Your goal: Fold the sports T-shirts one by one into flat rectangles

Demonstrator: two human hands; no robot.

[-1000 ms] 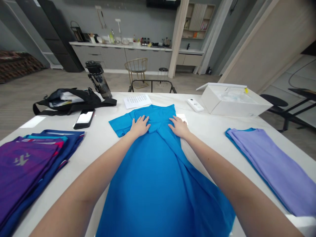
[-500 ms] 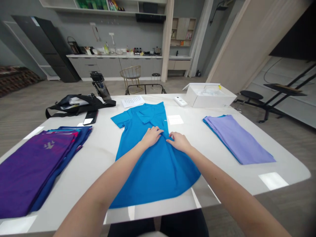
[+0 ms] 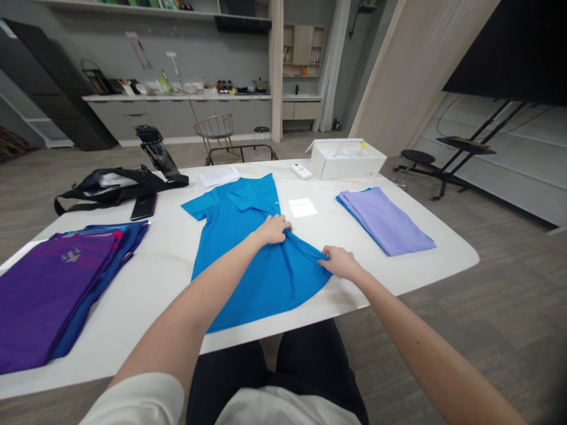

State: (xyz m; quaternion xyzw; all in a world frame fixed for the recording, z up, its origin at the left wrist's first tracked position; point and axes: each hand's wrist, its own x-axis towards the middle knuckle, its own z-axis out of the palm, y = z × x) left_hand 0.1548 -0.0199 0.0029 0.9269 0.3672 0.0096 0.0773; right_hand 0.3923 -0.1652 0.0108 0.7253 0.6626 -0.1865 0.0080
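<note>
A blue T-shirt (image 3: 248, 283) lies spread on the white table in front of me, its collar end pointing away. One short sleeve sticks out to the left, and the right side is turned in over the chest. My left hand (image 3: 272, 229) presses on the shirt's right edge near its middle, fingers curled on the fabric. Lower and further right, my right hand (image 3: 339, 261) pinches the shirt's right edge near the hem. Between the two hands the edge is drawn out in a slanting line, with creases running below it.
Folded purple and navy clothes (image 3: 57, 283) are stacked at left; a folded lilac garment (image 3: 385, 221) lies on blue cloth at right. Further back are a black bag (image 3: 115, 186), bottle (image 3: 157, 152), phone (image 3: 144, 206), paper sheet (image 3: 219, 175), white remote-like device (image 3: 302, 171) and white box (image 3: 348, 162).
My right hand has moved right and toward the hem, pulling the shirt's edge outward. The left hand stays on the shirt's edge. The view has shifted to the right.
</note>
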